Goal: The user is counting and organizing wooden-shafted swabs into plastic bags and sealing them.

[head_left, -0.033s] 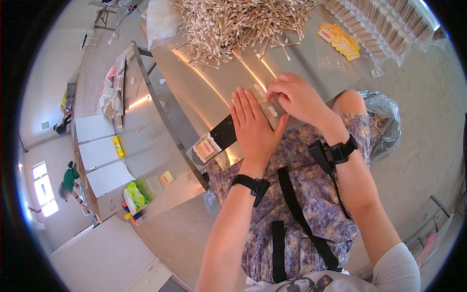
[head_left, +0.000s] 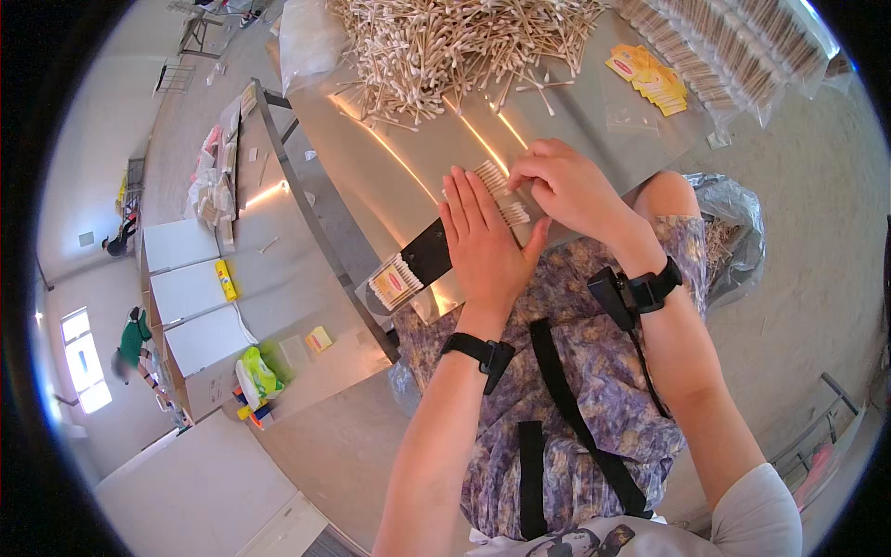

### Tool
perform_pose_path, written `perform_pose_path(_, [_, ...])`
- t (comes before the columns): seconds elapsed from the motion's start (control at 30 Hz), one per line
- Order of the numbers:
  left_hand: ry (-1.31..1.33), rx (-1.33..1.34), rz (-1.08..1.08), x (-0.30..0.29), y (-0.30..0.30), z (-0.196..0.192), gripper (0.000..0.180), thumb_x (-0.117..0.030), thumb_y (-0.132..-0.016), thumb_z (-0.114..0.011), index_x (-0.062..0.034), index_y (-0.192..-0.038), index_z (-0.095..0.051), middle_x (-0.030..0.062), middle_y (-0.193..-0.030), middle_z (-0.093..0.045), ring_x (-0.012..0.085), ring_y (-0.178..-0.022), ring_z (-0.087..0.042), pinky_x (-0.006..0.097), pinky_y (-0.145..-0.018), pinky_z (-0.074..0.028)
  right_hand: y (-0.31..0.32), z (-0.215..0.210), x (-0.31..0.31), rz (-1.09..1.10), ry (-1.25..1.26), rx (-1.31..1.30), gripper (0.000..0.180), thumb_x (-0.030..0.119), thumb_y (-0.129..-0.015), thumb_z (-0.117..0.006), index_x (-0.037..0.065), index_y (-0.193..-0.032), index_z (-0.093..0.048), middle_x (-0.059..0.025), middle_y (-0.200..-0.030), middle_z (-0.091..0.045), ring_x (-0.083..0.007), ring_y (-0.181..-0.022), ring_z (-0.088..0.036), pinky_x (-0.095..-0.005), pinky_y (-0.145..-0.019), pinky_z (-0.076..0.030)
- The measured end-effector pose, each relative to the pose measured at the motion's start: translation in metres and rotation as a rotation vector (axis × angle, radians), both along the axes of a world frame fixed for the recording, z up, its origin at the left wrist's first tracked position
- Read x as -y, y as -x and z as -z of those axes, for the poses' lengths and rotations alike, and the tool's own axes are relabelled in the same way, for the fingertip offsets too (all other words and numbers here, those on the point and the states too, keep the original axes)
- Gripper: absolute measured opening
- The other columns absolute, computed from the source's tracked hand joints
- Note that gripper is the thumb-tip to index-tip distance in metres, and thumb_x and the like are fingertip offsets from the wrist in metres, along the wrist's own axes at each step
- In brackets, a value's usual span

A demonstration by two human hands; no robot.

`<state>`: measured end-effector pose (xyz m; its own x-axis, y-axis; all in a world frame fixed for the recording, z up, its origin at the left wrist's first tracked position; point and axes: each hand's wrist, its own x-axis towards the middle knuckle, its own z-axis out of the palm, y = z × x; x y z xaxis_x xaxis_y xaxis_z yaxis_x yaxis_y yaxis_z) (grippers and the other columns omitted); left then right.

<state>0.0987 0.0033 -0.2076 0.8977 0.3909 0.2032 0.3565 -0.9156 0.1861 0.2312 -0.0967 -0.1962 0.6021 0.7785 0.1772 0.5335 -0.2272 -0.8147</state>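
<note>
My left hand (head_left: pixel 483 232) lies flat, fingers stretched out, over a black strip (head_left: pixel 427 251) on the metal table. Beside its fingers a neat row of cotton swabs (head_left: pixel 502 192) lies side by side. My right hand (head_left: pixel 566 186) is closed, its curled fingertips at the right side of that row; whatever they pinch is hidden. At the strip's near-left end rests a flat pack of cotton swabs (head_left: pixel 396 281) with a yellow label card. A large loose heap of cotton swabs (head_left: pixel 464 46) covers the table's far side.
Yellow cards (head_left: pixel 650 79) lie fanned at the far right, near bagged swabs (head_left: pixel 733 56). A plastic-lined bin (head_left: pixel 733 232) stands right of my knee. Another table (head_left: pixel 288 269) on the left bears white boxes (head_left: pixel 195 290) and a green-white packet (head_left: pixel 258 376). A person in green (head_left: pixel 135 339) is beyond.
</note>
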Motion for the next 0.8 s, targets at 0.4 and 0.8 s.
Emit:
perform_pose_path(0.4, [-0.002, -0.011, -0.004, 0.001, -0.001, 0.001, 0.098, -0.056, -0.087, -0.059, 0.012, -0.148, -0.023, 0.0286, -0.155, -0.026, 0.0394, -0.147, -0.022, 0.05, -0.119, -0.02, 0.001, 0.006, -0.005, 0.051, -0.038, 0.046, 0.015, 0.005, -0.082, -0.055, 0.01, -0.09, -0.066, -0.008, -0.086, -0.061, -0.0288, -0.092, -0.06, -0.0398, -0.078, -0.05])
perform_pose_path(0.8, [0.001, -0.011, 0.005, 0.0, -0.001, 0.001, 0.099, -0.058, -0.087, -0.059, 0.0124, -0.147, -0.023, 0.0297, -0.155, -0.025, 0.04, -0.147, -0.021, 0.05, -0.119, -0.019, 0.001, 0.003, -0.01, 0.09, -0.016, 0.067, 0.012, 0.006, -0.082, -0.056, 0.009, -0.084, -0.067, -0.0078, -0.086, -0.061, -0.0289, -0.091, -0.061, -0.0402, -0.078, -0.05])
